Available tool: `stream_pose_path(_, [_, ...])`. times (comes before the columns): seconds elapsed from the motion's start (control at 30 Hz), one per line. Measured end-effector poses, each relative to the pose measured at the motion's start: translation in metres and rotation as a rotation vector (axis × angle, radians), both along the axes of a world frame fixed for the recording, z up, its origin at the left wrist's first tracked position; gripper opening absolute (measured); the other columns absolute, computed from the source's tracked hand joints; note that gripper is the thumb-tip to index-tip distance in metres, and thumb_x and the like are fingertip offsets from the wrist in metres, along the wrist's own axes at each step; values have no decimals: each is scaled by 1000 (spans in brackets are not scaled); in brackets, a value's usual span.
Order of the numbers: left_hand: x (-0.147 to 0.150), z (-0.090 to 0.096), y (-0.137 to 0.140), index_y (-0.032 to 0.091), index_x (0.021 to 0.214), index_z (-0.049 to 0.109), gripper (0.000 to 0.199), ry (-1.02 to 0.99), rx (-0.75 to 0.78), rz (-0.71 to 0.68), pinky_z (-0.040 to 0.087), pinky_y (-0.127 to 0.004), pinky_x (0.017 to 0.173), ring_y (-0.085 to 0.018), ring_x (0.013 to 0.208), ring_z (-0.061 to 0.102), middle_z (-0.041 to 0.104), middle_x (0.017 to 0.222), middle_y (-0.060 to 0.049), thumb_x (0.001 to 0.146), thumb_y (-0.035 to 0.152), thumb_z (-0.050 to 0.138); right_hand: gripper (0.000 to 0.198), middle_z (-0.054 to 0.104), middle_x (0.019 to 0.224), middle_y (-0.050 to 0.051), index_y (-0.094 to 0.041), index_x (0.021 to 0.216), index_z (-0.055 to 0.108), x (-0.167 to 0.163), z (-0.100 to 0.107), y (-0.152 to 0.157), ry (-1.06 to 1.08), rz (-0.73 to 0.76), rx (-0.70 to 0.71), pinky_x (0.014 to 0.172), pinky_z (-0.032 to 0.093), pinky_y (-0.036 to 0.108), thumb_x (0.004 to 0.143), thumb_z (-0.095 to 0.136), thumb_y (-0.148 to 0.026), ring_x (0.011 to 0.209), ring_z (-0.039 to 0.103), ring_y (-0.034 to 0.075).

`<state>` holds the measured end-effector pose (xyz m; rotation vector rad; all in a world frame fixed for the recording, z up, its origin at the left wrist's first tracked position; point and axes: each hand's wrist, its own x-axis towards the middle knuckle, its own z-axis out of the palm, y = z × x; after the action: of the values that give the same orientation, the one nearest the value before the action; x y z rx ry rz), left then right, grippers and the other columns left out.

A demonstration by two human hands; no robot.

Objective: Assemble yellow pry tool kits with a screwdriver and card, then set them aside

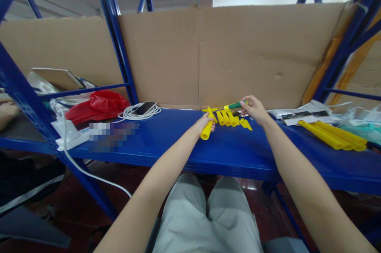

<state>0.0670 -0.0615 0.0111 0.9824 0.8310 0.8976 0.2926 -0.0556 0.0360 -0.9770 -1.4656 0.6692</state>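
My left hand (205, 123) is closed around a yellow plastic tube (205, 134), whose open end points toward me. Yellow pieces form a cross shape at the tube's far end. In my right hand (253, 108) is a screwdriver (234, 105) with a green and yellow handle. Its shaft points left and reaches the tube's far end; whether the tip touches is too small to tell. Between my hands, several short yellow tubes (226, 118) lie in a row on the blue shelf (175, 138). Small pointed yellow pieces (245, 124) lie to their right.
Long yellow tubes (336, 136) lie at the right beside a white packet (309, 116). A phone (145, 108) rests on a coiled white cable (126, 114) at the left, near a red bag (98, 106). Cardboard (160, 58) walls the back; blue posts (114, 34) flank it. Another person's hand (8, 111) shows far left.
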Motion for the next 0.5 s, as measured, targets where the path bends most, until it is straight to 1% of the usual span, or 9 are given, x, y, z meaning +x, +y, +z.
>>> stream_pose_path(0.07, [0,1,-2,31,134,28,54,9,1,13,28,-12,36,-7,36,38,41,62,7,88,5,35,34,55,57,-5,-23,87,49,0,0,0,-23,7,8,48,47,23,72,77,-37,49,57,12])
stream_pose_path(0.17, [0,3,-4,31,135,27,55,14,4,17,28,-12,35,-7,36,39,41,62,6,87,4,34,30,58,69,-4,-23,84,50,2,0,-1,-49,32,39,51,48,22,70,76,-27,55,58,10])
stream_pose_path(0.27, [0,4,-6,31,135,27,55,30,11,2,30,-12,36,-7,37,40,41,62,6,87,4,34,29,60,79,-3,-23,84,50,4,0,-1,-45,59,63,54,49,22,67,74,-23,61,60,10])
stream_pose_path(0.4, [0,5,-6,31,134,26,52,38,7,3,29,-11,36,-6,37,38,39,62,7,89,5,33,33,61,85,-3,-22,82,51,6,0,0,-25,82,86,57,51,22,62,78,-27,67,63,10])
stream_pose_path(0.5, [-1,9,-4,31,133,27,51,11,30,-1,29,-11,36,-5,37,37,40,63,7,89,6,36,37,63,84,-1,-21,82,54,5,1,1,11,70,122,59,52,24,60,81,-35,67,63,11])
